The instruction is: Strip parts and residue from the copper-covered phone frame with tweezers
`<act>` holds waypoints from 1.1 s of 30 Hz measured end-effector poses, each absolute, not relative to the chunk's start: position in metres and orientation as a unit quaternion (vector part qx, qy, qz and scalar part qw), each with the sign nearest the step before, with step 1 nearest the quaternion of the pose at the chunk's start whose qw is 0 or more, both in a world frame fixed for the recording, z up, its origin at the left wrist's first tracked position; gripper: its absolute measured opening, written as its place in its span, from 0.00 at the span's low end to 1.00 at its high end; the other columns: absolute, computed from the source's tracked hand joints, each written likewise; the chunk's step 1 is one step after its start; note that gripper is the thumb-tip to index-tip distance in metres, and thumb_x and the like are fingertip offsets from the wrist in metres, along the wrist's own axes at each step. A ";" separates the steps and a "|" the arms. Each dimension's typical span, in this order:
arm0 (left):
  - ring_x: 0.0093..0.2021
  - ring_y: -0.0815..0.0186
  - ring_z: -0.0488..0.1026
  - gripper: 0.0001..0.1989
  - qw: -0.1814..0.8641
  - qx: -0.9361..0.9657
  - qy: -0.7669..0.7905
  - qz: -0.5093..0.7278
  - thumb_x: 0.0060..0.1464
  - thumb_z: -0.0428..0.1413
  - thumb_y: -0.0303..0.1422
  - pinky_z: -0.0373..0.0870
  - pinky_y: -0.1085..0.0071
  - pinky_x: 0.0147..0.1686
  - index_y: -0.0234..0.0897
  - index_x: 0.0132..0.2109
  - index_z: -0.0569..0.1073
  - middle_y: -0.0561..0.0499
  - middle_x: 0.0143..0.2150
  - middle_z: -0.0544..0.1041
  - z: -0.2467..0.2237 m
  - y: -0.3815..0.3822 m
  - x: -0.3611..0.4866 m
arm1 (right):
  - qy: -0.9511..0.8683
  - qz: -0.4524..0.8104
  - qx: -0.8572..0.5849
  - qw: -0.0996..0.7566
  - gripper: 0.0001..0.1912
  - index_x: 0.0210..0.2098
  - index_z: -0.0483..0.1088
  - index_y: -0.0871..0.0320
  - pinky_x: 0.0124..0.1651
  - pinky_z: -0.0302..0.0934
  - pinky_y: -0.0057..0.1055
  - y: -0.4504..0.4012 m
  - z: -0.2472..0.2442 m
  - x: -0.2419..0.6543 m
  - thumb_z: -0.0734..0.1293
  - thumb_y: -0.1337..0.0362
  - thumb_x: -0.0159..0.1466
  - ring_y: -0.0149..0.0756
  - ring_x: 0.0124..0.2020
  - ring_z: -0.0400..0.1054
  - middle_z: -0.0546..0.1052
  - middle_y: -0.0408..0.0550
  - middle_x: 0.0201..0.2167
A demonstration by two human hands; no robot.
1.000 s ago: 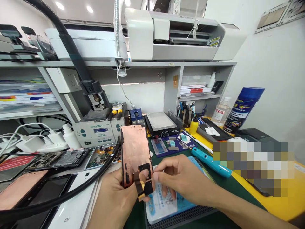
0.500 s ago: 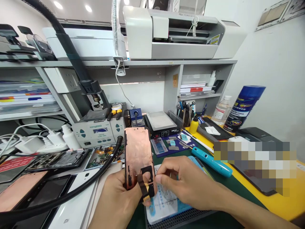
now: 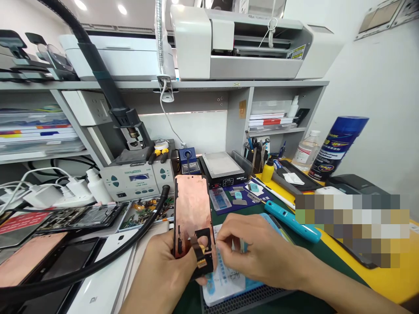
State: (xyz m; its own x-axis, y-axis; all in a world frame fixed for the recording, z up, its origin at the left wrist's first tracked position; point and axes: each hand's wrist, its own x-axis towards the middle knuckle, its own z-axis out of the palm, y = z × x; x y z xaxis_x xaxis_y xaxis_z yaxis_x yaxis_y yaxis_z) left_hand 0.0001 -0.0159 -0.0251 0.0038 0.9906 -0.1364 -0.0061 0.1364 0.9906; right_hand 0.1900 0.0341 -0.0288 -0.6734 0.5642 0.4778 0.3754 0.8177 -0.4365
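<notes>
My left hand (image 3: 163,268) grips a phone screen (image 3: 192,205), its copper-coloured back turned towards me and its long side nearly upright. The thumb lies across the lower part, by a dark flex cable (image 3: 200,253) with gold contacts. My right hand (image 3: 252,250) is just right of the screen's lower edge, thumb and forefinger pinched together. What the pinch holds, if anything, is too small to make out. Beneath my hands lies a blue and white flat package (image 3: 225,288) with printed writing, on a black perforated plate (image 3: 255,301).
A black hose (image 3: 131,244) curves across the left, over a white phone cover (image 3: 98,270). A small-parts tray (image 3: 131,218) sits behind it. A turquoise screwdriver-like tool (image 3: 294,222) lies to the right. Behind stand a hot plate (image 3: 222,165) and a soldering station (image 3: 137,179).
The phone screen has shifted slightly right and turned a little more upright in my left hand. The flex cable's gold end now lies flatter against it. My right hand stays pinched beside it.
</notes>
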 end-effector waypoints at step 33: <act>0.21 0.67 0.70 0.11 0.577 0.457 0.505 0.452 0.45 0.67 0.38 0.71 0.74 0.21 0.33 0.27 0.79 0.52 0.22 0.77 -0.029 -0.018 0.004 | -0.851 0.197 -0.267 0.407 0.06 0.29 0.67 0.59 0.31 0.59 0.25 0.044 -0.029 0.192 0.65 0.73 0.61 0.28 0.27 0.63 0.70 0.42 0.26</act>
State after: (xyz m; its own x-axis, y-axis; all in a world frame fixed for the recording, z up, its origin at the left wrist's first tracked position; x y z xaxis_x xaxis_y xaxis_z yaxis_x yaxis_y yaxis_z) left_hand 0.0035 -0.0182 -0.0289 0.0824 0.9820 -0.1697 -0.0602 0.1749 0.9827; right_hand 0.1917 0.0436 -0.0289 -0.5262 0.6152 0.5870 0.2947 0.7795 -0.5527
